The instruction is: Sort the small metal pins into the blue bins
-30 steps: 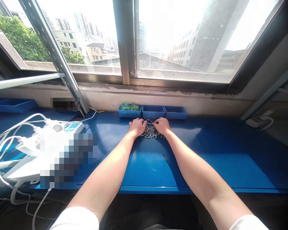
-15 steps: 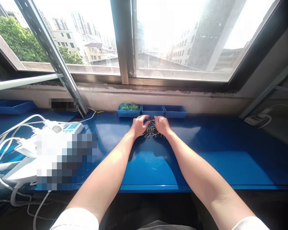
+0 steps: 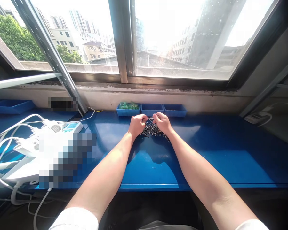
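Centrally, between two bare hands: one slim metal piece (image 3: 150,118), dark, lying crosswise in the gap from the left fingertips to the right. Left hand (image 3: 136,125): thumb and forefinger pressed together, pinching the piece's near-left end; remaining fingers curled. Right hand (image 3: 163,123): thumb and forefinger likewise pinching the opposite end; remaining fingers bent. Exact contact at the tips too small to tell. Just below the fingers, on the table side: a loose heap of similar pieces (image 3: 153,130), dark and silver, strewn at mixed angles, partly hidden by both hands. Against half a second earlier: left thumb and fingers, then parted, now closed; right fingers, then bent down at the heap, now raised and turned inward to the left hand's; heap in the same place. Beyond the hands, by the wall: three blue trays in a row, the left tray (image 3: 128,113) with green packets (image 3: 129,105), the middle tray (image 3: 151,111), the right tray (image 3: 175,113). Underneath all: blue tabletop (image 3: 148,172), partly sunlit. Far left: white power strip (image 3: 75,128), plugs and cables.
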Tool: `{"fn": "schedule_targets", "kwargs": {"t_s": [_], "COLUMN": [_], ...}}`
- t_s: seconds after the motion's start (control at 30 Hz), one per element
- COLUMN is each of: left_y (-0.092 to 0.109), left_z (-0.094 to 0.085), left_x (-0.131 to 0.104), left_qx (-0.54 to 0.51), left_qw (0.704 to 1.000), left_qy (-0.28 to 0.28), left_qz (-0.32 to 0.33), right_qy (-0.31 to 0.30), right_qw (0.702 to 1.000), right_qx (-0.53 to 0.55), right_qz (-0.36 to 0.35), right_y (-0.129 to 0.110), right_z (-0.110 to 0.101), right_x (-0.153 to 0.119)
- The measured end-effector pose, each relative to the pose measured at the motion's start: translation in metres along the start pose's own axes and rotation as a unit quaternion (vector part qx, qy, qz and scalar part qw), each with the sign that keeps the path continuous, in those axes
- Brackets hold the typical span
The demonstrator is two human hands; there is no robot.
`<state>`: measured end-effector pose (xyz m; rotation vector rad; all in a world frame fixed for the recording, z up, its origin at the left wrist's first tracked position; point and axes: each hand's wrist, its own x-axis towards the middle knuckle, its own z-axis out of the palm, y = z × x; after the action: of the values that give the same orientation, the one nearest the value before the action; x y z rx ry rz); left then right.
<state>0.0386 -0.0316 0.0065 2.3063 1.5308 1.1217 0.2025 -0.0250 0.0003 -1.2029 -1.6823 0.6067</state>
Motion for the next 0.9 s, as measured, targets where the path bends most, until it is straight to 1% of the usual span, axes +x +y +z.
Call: {"fn": "schedule_targets", "kwargs": {"t_s": [0.07, 0.13, 0.23, 0.3, 0.4, 0.5, 0.57, 0.67, 0.77, 0.83, 0.9], "left_y": [-0.001, -0.002, -0.005, -0.007, -0.011, -0.015, -0.016, -0.017, -0.018, -0.02, -0.021], "left_z": [0.0, 0.001, 0.004, 0.006, 0.008, 0.007, 0.006, 0.006, 0.007, 0.009, 0.01], "left_x": [0.0, 0.0, 0.0, 0.001, 0.002, 0.003, 0.004, 0.004, 0.005, 0.006, 0.007], "left_qx": [-0.005, -0.016, -0.024, -0.013, 0.019, 0.048, 0.059, 0.065, 0.072, 0.081, 0.089], "left_qw": [1.0, 1.0, 1.0, 1.0, 0.998, 0.993, 0.989, 0.986, 0.985, 0.983, 0.981], "left_qy": [-0.003, -0.001, 0.011, 0.022, 0.03, 0.026, 0.017, -0.009, -0.028, -0.036, -0.046], "left_qz": [-0.006, 0.001, 0.007, -0.007, -0.054, -0.107, -0.133, -0.151, -0.155, -0.163, -0.168], "right_qy": [-0.01, -0.016, -0.013, -0.001, 0.032, 0.079, 0.114, 0.161, 0.179, 0.178, 0.17], "right_qw": [0.997, 0.992, 0.988, 0.988, 0.99, 0.99, 0.989, 0.985, 0.979, 0.975, 0.973], "right_qx": [0.082, 0.128, 0.153, 0.154, 0.134, 0.109, 0.086, 0.014, -0.048, -0.078, -0.111], "right_qz": [0.002, 0.001, 0.011, 0.021, 0.038, 0.049, 0.044, 0.053, 0.088, 0.107, 0.111], "right_y": [-0.001, -0.002, -0.004, -0.005, -0.001, 0.009, 0.018, 0.027, 0.029, 0.027, 0.027], "right_z": [-0.001, -0.002, -0.006, -0.008, -0.012, -0.016, -0.02, -0.025, -0.028, -0.029, -0.03], "right_x": [0.0, -0.001, -0.002, -0.002, -0.001, 0.004, 0.007, 0.009, 0.009, 0.009, 0.009]}}
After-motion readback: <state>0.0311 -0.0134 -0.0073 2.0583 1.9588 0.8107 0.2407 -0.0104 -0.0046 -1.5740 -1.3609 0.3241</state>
